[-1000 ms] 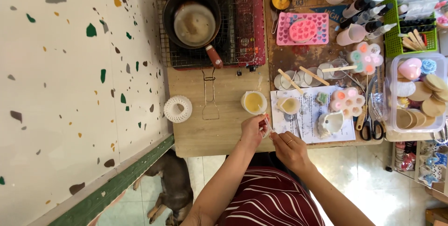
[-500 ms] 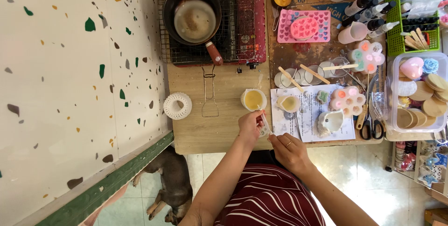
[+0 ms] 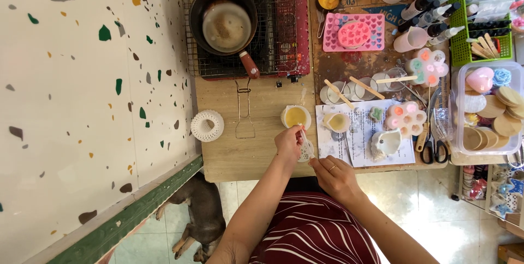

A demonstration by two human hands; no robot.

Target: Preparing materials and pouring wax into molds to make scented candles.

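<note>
Bright, even, sharp overhead view

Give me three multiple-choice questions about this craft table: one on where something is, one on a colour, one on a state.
1. Where is the frying pan?
A. on the wire rack
B. on the floor
C. in the clear bin

2. What colour is the heart-shaped mold tray?
A. green
B. pink
C. black

3. What fills the small cup ahead of the left hand?
A. nothing
B. wooden sticks
C. yellow liquid

Answers: 1 A, the pan sits on the rack's grid. 2 B, the tray is clearly pink. 3 C, yellow liquid fills the cup.
</note>
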